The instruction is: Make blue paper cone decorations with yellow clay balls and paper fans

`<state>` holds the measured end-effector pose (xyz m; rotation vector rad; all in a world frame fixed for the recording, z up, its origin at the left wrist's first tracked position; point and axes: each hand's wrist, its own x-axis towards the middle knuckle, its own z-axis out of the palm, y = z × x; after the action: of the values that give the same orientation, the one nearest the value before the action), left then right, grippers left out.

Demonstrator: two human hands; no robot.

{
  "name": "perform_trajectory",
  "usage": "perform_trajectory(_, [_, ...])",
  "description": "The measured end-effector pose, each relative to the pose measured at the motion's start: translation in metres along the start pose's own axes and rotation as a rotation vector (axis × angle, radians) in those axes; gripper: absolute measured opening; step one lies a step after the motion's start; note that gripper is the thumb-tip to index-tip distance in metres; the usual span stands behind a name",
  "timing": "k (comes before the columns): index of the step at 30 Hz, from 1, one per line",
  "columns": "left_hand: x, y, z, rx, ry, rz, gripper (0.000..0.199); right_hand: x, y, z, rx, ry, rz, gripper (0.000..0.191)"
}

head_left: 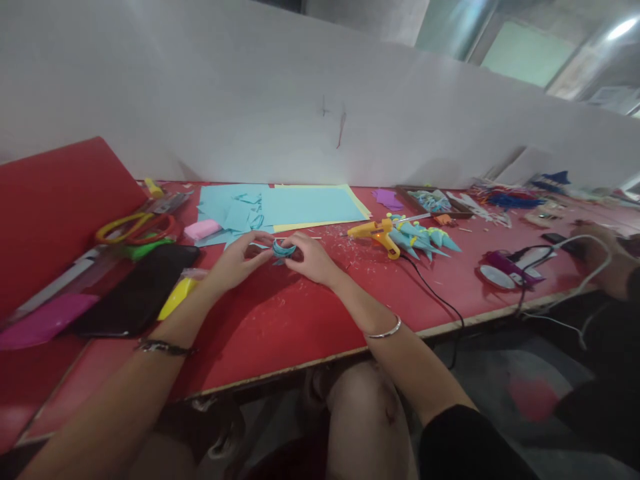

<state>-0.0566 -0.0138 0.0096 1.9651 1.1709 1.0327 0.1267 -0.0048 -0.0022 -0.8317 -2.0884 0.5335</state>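
Observation:
Between my two hands is a small curled piece of light blue paper, held just above the red table. My left hand grips its left side with bent fingers and thumb. On the opposite side my right hand pinches it. Behind the hands lie light blue paper sheets, with cut blue pieces on the left ones. A thin white stick lies just beyond my fingers. To the right, a yellow glue gun rests beside several blue paper cones with yellow trim.
At left are scissors, a black phone-like slab, a pink block and a yellow packet. A dark tray stands at the back right. The glue gun's cord drops over the table edge. Another person's hand is far right.

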Motion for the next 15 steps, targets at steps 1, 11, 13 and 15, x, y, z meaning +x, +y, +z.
perform_trajectory(1, [0.0002, -0.0013, 0.0003, -0.006, -0.004, -0.004, 0.039, -0.0001, 0.0003, -0.0003, -0.021, -0.016, -0.004, 0.012])
perform_trajectory(11, [0.0006, -0.0016, -0.0025, -0.069, 0.003, -0.073, 0.041, -0.0012, 0.0016, 0.0029, 0.042, -0.068, 0.027, 0.021])
perform_trajectory(13, [0.0010, -0.0013, -0.0015, -0.062, -0.020, -0.047, 0.041, -0.0012, 0.0019, 0.0030, 0.037, -0.079, 0.042, 0.021])
perform_trajectory(15, [0.0013, -0.0014, -0.0010, -0.047, -0.034, -0.034, 0.039, -0.0015, 0.0018, 0.0030, 0.025, -0.086, 0.044, 0.022])
